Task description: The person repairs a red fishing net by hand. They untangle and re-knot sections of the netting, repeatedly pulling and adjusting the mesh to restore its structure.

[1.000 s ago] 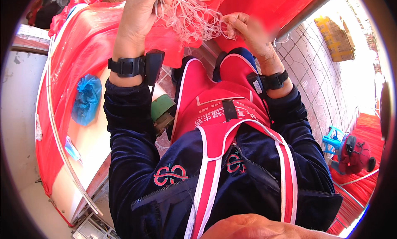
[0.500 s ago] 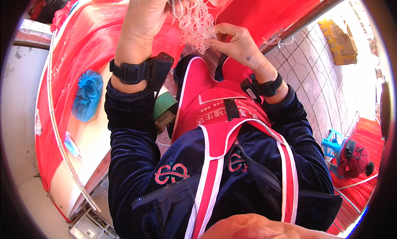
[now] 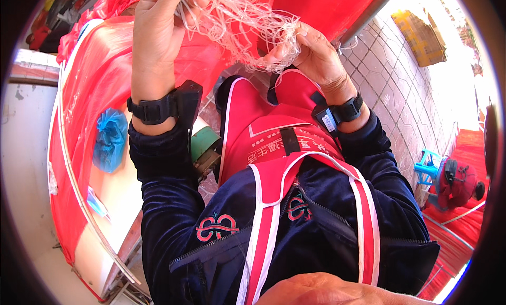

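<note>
A tangled bundle of thin, clear whitish strings [image 3: 237, 31] stretches between my two hands over my lap. My left hand [image 3: 163, 20] grips its upper left end, with the fingertips partly cut off at the frame's top edge. On the other side, my right hand [image 3: 320, 54] has its thumb and fingers closed on the bundle's right end, where loops bunch around the fingertips. A red apron [image 3: 269, 133] with white trim covers my lap beneath. Behind the strings lies sheer red fabric [image 3: 205, 57].
On the pale table [image 3: 126, 194] at left rest a blue plastic bag [image 3: 110, 141] and red netting. A bent pole [image 3: 79, 173] runs along it. A green machine part [image 3: 204, 144] stands beside my leg. Right, a taped cardboard box [image 3: 419, 39] and a blue stool [image 3: 428, 168] stand on paving.
The bundle, which hung down from my left hand, is now spread sideways. My right hand has moved right and slightly up with its end; my left hand has shifted left.
</note>
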Motion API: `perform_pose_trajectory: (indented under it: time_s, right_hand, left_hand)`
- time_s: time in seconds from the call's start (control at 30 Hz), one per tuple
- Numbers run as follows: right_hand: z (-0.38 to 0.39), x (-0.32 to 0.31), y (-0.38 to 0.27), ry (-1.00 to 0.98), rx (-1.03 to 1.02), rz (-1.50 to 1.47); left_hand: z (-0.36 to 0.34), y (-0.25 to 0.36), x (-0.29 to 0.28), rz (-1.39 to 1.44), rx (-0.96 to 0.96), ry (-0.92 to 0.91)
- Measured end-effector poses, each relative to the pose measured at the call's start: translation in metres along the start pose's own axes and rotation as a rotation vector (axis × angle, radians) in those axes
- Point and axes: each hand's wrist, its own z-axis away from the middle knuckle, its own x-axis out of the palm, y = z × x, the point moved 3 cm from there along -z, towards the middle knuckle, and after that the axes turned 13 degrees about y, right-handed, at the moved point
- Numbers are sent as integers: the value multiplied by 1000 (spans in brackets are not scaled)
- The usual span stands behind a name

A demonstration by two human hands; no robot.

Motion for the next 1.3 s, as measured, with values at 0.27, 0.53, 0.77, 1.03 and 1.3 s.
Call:
perform_pose_trajectory:
  time_s: [0.27, 0.53, 0.77, 1.03, 1.3]
  right_hand:
    - [21, -12, -24, 132, -66, 621]
    - [59, -11, -19, 254, -185, 117]
    - [95, -34, -36, 605, -110, 461]
    - [102, -70, -31, 329, -89, 958]
    - [86, -71, 0, 300, -218, 1097]
  left_hand:
    - [-3, -6, -2, -70, -38, -92]
    - [6, -32, 10, -31, -183, -188]
    - [24, -65, 28, -134, -296, -204]
    - [33, -87, 33, -289, -277, -197]
    - [35, -96, 28, -354, -266, -231]
